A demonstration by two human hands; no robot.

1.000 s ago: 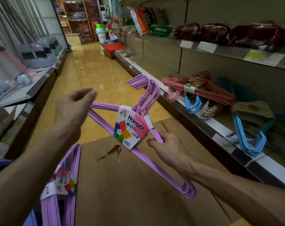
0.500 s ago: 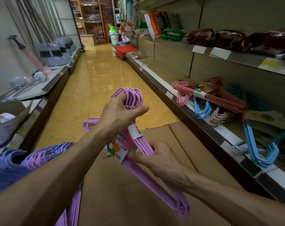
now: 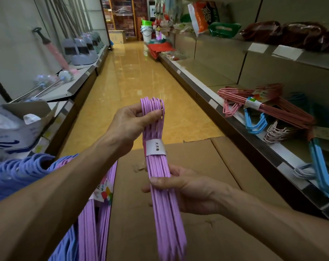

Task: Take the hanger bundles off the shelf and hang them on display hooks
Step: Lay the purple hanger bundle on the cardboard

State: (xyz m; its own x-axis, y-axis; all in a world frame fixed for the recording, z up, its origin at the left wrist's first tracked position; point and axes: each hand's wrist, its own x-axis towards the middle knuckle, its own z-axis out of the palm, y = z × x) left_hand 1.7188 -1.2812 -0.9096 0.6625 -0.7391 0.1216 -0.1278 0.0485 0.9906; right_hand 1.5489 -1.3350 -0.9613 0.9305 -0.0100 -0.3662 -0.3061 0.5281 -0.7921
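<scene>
Cardboard, a big brown flattened box, fills the near middle of the aisle, its near edge cut off by the frame. Grey metal shelving runs along the right side, and on it lie a pink wire hanger bundle and blue hanger bundles, the nearest of them blurred and partly out of view. At the near left hang more bundles of purple and blue hangers, mostly hidden behind the left forearm. Centre, above the box, the purple plastic hanger bundle is seen edge-on, so its label face is turned away and only the white paper band with small print shows; its lower end blurs at the frame's bottom. The left hand pinches the hook ends at the top, thumb over the hooks. The right hand curls round the bundle's middle from the right, its fingertips hidden behind the purple bars.
</scene>
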